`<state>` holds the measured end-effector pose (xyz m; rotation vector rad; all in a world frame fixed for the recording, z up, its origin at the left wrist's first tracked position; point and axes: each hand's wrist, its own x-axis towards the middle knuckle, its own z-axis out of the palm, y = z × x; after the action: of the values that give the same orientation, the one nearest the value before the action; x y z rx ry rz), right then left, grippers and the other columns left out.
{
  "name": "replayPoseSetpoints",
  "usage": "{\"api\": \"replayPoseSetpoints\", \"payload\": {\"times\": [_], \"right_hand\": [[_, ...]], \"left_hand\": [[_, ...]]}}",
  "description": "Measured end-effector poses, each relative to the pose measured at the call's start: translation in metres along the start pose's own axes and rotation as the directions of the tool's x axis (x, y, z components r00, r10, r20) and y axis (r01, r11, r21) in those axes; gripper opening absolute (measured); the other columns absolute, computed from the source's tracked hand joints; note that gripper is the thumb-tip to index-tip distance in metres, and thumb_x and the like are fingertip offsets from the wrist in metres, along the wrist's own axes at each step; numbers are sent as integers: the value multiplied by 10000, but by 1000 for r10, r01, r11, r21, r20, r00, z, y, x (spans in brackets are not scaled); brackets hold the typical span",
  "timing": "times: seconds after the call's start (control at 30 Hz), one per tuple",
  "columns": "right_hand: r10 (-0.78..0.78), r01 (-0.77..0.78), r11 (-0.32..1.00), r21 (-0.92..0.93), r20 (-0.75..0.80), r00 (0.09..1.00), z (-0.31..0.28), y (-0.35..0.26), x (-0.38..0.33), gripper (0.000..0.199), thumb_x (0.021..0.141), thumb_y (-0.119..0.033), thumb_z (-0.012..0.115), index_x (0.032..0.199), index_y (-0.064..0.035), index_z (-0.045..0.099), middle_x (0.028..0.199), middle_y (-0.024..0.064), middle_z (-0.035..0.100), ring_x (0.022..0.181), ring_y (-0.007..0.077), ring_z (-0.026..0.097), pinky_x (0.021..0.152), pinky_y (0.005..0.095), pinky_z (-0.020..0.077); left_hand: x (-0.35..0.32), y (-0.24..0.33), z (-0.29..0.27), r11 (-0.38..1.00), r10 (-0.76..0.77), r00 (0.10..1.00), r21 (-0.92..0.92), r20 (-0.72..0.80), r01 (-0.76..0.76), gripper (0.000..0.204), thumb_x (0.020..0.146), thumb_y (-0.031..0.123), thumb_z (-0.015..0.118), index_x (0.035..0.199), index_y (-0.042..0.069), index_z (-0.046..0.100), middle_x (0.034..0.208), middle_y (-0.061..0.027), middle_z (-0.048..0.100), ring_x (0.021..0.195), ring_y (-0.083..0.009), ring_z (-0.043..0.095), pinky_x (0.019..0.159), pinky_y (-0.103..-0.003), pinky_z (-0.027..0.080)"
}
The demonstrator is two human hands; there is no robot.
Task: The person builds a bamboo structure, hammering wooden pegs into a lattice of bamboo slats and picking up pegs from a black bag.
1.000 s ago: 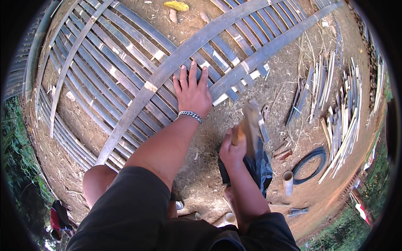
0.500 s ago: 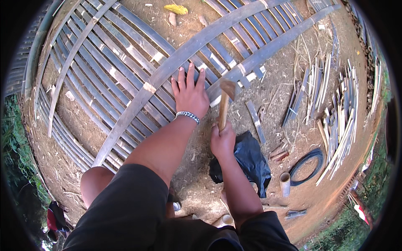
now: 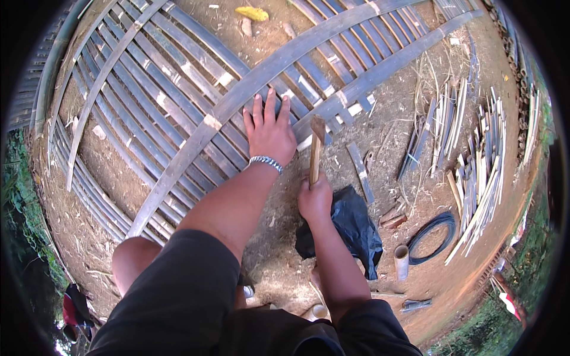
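Observation:
My left hand (image 3: 271, 133) lies flat with fingers spread on a large panel of split bamboo slats, pressing near a long crossing strip (image 3: 178, 165). A light and dark chain bracelet circles that wrist. Beside it, my right hand (image 3: 314, 199) is wrapped round the wooden handle of a hammer (image 3: 315, 157). The hammer's head points away from me, over the ground by the panel's near edge strip (image 3: 362, 88), close to several short slat ends. From this angle I cannot tell whether the head touches the strip.
A black plastic bag (image 3: 357, 228) lies beneath my right forearm. To the right are a loose flat slat (image 3: 361, 172), a bamboo tube (image 3: 402, 263), a coil of dark wire (image 3: 416, 259) and bundles of thin bamboo strips (image 3: 488, 178). A yellow leaf (image 3: 252, 12) lies at the far side.
The hammer's head has turned and looks narrower, while my right hand stays in nearly the same place. My left hand has not moved on the slats.

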<state>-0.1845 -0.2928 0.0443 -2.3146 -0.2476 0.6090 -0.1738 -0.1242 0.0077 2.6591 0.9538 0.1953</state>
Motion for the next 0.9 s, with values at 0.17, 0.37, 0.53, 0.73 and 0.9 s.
{"api": "replayPoseSetpoints", "payload": {"times": [0.17, 0.37, 0.53, 0.73, 0.9], "right_hand": [[-25, 28, 999, -44, 64, 998, -2, 18, 13, 124, 922, -86, 622, 1026, -18, 635, 867, 245, 698, 795, 438, 705, 736, 492, 554], [223, -273, 823, 498, 160, 962, -80, -56, 21, 118, 979, -116, 621, 1074, -54, 589, 713, 37, 587, 633, 131, 606, 594, 311, 509], [65, -4, 798, 603, -79, 995, -213, -96, 71, 175, 1005, -125, 618, 1137, -34, 547, 784, 26, 564, 630, 91, 551, 558, 262, 481], [-35, 16, 987, -158, -113, 993, -377, -72, 103, 180, 986, -136, 620, 1118, -14, 611, 761, 71, 569, 676, 120, 565, 596, 340, 501], [-333, 265, 747, -610, 3, 943, -412, 93, 125, 323, 954, -206, 725, 1189, -26, 596, 913, 151, 727, 785, 306, 693, 701, 431, 531]], "left_hand": [[-2, 9, 0, 1000, 1, 1000, -21, 12, -1, 557, 958, 183, 553, 1513, 154, 515, 1655, -147, 314, 1524, -431, 264, 1225, -662, 187], [-7, -2, 2, 999, -34, 999, -16, 14, 34, 536, 993, 215, 517, 1519, 114, 496, 1658, -140, 309, 1537, -399, 253, 1244, -645, 161], [-5, 0, -5, 998, -52, 995, -22, 80, 53, 571, 1017, 247, 510, 1553, 68, 428, 1678, -138, 276, 1557, -377, 222, 1256, -635, 136], [-62, -5, -30, 998, -45, 984, -31, 172, 51, 668, 1025, 320, 547, 1584, 20, 337, 1696, -176, 217, 1579, -365, 172, 1276, -592, 109], [-148, 15, -76, 943, -328, 837, 103, 437, 316, 802, 1019, 401, 561, 1645, 54, 199, 1732, -158, 128, 1605, -351, 101, 1290, -559, 39]]}}
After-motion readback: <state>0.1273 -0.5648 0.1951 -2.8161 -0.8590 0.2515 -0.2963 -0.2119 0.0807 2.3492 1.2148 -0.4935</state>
